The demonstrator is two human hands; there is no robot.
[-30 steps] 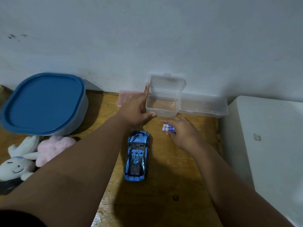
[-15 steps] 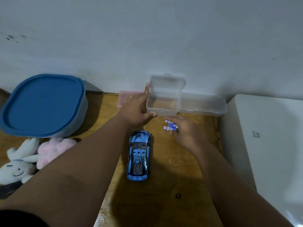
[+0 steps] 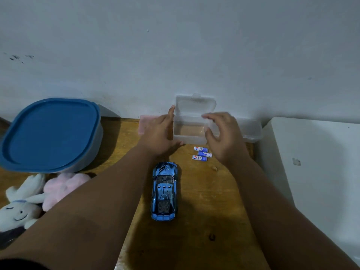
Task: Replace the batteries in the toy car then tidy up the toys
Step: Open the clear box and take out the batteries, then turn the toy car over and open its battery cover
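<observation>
Blue-lidded tub and plush toys at 9 o'clock on surface, left hand spread flat against open clear box left wall, toy car at box's 6 o'clock, three batteries at 5 o'clock, right hand half-curled at box's right rim, grip unclear.

- toy car: looking glossy, blue w/ metallic sheen, catching light
- open box: showing clear, smooth plastic, slightly frosted
- table: showing bare wood, matt, w/ grain & dark knots
- batteries: looking smooth, printed wrap
- plush toys: looking soft, fuzzy cloth
- tub lid: looking smooth, matt blue plastic
</observation>
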